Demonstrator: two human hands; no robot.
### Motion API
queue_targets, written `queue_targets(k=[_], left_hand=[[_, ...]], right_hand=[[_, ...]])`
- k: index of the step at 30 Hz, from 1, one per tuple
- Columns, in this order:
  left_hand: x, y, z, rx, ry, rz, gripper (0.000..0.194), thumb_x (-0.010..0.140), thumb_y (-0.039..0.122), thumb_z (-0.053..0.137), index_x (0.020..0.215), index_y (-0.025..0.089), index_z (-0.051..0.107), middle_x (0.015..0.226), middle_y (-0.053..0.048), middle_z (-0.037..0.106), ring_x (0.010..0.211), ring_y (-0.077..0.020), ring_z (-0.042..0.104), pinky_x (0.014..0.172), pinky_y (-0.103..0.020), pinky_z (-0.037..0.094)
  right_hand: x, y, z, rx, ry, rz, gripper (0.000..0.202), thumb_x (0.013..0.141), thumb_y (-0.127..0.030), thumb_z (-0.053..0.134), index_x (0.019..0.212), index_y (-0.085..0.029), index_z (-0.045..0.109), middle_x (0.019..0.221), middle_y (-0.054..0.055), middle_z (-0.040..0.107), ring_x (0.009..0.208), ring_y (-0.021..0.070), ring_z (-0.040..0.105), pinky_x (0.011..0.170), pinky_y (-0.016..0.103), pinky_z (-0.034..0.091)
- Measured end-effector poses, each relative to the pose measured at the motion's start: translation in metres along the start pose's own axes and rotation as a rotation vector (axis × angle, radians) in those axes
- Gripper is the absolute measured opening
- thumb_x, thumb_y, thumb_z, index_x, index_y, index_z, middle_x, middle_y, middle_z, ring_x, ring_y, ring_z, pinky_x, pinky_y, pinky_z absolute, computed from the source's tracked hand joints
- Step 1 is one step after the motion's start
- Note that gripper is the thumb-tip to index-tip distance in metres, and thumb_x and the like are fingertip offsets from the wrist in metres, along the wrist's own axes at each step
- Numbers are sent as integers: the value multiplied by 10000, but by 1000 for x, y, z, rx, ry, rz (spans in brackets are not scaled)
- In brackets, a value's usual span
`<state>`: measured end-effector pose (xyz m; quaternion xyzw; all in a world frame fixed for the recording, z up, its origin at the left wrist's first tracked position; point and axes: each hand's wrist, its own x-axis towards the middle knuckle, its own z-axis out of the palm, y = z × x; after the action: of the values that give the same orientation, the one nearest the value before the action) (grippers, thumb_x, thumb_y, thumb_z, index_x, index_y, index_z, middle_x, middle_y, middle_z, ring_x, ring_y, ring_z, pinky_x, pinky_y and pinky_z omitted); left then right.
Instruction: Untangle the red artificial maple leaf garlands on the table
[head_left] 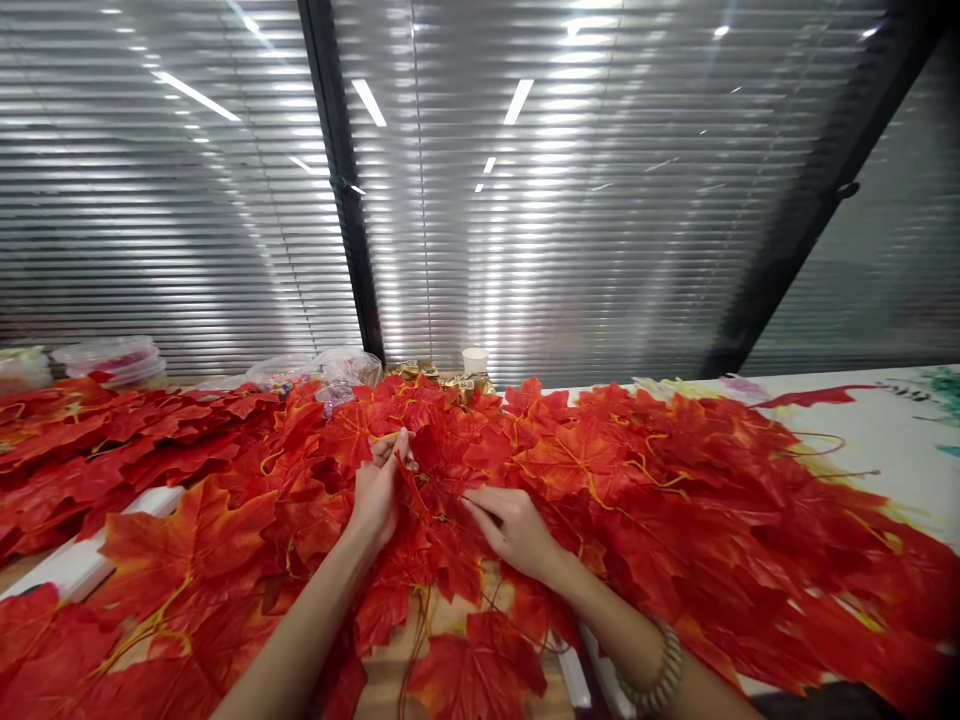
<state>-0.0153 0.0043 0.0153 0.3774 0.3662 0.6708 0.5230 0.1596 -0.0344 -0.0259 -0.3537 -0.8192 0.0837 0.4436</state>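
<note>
Red artificial maple leaves (574,455) with thin orange and yellow stems lie heaped across the table. Near the middle of the heap, my left hand (381,485) has its fingers closed on a thin red stem that slants down to the right. Just right of it, my right hand (514,525) is pinched, thumb and forefinger together at the leaves; what lies between the fingertips is too small to make out. Wooden table surface (394,665) shows between leaves below the hands.
Behind the leaves stand a white paper cup (475,361), gold wrappers (459,383) and clear plastic containers (112,357). A white bar (94,545) lies at the left. Window blinds (525,220) rise behind the table. A white surface (862,420) shows at the right.
</note>
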Motion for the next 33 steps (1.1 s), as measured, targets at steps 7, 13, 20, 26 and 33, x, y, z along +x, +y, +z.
queue_targets(k=[7,13,20,26,33], left_hand=[[-7,0,7,-49,-45,-44,338,604,402,781,762,146,627,561,62,513,502,-55,451,520,-165,372],[-7,4,6,-186,-31,-181,339,563,374,809,709,141,611,546,71,503,448,-38,420,458,-157,361],[-8,-3,6,-140,39,-262,281,555,334,810,731,172,664,625,45,635,474,-55,508,461,-154,382],[-13,-4,10,-127,52,-288,285,491,303,833,703,175,691,742,14,694,688,-118,618,679,-201,475],[-12,-3,8,-159,21,-290,189,563,244,786,724,181,708,800,0,709,752,-130,629,733,-207,488]], right_hand=[[-2,-1,4,-41,-59,-21,235,918,-201,423,871,-153,649,742,51,663,654,137,614,629,220,445],[-3,2,5,-27,-75,13,227,915,-206,431,870,-157,649,755,44,664,664,130,609,630,209,427],[-3,4,5,-23,-89,60,231,911,-209,434,859,-162,654,784,46,674,686,139,619,644,214,428],[-4,4,4,-17,-106,55,222,905,-198,438,865,-162,654,788,47,677,675,138,616,632,212,417],[-5,6,6,-10,-94,50,223,910,-210,436,875,-165,652,797,50,677,676,139,616,633,213,418]])
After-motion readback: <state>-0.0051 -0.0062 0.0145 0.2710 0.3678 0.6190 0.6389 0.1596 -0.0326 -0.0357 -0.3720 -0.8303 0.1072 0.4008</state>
